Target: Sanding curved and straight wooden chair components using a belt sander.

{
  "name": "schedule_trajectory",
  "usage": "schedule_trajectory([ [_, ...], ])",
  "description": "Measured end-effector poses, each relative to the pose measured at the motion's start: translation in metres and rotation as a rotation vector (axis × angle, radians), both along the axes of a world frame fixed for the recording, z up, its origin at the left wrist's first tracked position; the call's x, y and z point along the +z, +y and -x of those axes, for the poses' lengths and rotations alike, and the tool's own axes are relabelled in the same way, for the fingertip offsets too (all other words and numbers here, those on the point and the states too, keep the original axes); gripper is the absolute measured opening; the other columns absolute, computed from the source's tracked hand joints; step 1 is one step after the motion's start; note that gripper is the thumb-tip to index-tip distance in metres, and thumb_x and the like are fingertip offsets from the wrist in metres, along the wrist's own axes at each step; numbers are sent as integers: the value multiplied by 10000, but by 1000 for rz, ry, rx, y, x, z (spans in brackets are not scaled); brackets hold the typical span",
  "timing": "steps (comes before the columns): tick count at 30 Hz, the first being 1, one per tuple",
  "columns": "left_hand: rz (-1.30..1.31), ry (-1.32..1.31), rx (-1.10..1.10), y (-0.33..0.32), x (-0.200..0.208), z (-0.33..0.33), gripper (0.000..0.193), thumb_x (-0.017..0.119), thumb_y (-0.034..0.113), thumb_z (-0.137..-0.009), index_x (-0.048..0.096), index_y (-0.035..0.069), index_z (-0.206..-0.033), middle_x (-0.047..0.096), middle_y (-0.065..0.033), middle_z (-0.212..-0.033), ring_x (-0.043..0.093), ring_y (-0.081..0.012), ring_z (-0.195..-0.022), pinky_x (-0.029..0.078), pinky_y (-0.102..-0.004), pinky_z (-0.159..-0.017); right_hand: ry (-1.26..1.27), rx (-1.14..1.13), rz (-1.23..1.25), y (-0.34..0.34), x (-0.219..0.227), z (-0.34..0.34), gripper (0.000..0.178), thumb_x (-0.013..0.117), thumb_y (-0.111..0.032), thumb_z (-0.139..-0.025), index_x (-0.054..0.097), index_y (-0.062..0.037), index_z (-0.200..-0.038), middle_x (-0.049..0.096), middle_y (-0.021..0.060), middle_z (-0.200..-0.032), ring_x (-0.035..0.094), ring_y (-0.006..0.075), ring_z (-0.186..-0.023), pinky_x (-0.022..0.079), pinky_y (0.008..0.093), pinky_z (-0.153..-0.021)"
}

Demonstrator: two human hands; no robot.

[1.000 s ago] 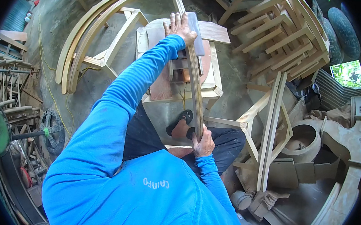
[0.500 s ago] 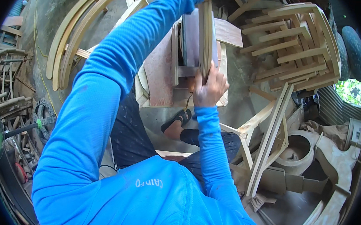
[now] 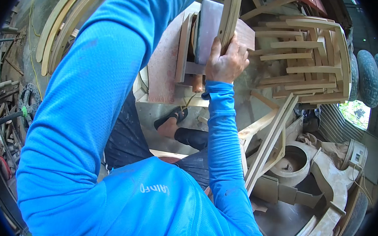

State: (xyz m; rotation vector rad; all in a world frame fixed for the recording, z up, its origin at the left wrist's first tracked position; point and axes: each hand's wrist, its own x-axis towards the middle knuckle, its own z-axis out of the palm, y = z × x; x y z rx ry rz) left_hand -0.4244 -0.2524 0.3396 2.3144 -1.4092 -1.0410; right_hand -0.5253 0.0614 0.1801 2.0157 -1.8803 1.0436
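Note:
My right hand [image 3: 228, 61] is closed round the near end of a long wooden strip [image 3: 230, 15], thumb on its left side and fingers on its right. From there the strip runs upward past the top edge of the view. My left forearm [image 3: 157, 2] stretches up and out of the top, so the left hand is hidden. Just left of the strip stands a pale grey flat-faced slab [image 3: 210, 27] on a wooden stand [image 3: 164, 68]; whether the strip touches it I cannot tell. Below the slab is a small orange-brown cylinder [image 3: 197, 83] with a cord hanging near it.
Curved wooden pieces [image 3: 66, 26] lie at the far left. A stack of wooden frames [image 3: 311, 56] fills the far right, with dark tyres [image 3: 368, 78] beyond. Long strips [image 3: 271, 139] lean near my right arm, beside a round pale housing [image 3: 289, 162]. Scrap wood [image 3: 1, 100] crowds the left.
The wooden strip and my right hand have shifted up and a little right. My left hand, visible at the far end before, has passed out of view. The whole view has shifted slightly.

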Motion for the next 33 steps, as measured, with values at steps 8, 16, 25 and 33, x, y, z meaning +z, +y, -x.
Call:
schedule_trajectory([
  [8,678,-147,-275,124,-117,26,971,611,318,-846,107,48,-1630,131,-287,-1662,19,-464,-1559,20,-617,-1245,29,-54,-88,102,-43,33,556,716,-360,-886,607,-45,-1331,592,154,-1004,580,354,-953,418,466,-836],
  [16,630,-389,-378,261,-144,48,899,563,341,-889,142,67,-1635,117,-248,-1687,2,-416,-1578,-1,-605,-1246,13,-84,-248,229,-90,49,624,757,-361,-846,568,-95,-1378,599,115,-877,602,311,-832,417,446,-734],
  [25,549,-282,-493,408,-164,82,910,571,385,-913,138,28,-1630,97,-279,-1682,-33,-469,-1564,-55,-651,-1218,3,-49,-416,371,-73,82,636,802,-312,-801,594,-81,-1355,611,117,-811,572,305,-725,392,431,-694],
  [33,596,-253,-389,324,-161,70,945,593,440,-895,154,39,-1630,172,-262,-1669,18,-434,-1572,-48,-649,-1221,11,-37,-241,305,-83,74,625,752,-315,-838,590,-49,-1381,554,96,-857,545,300,-813,386,424,-734],
])
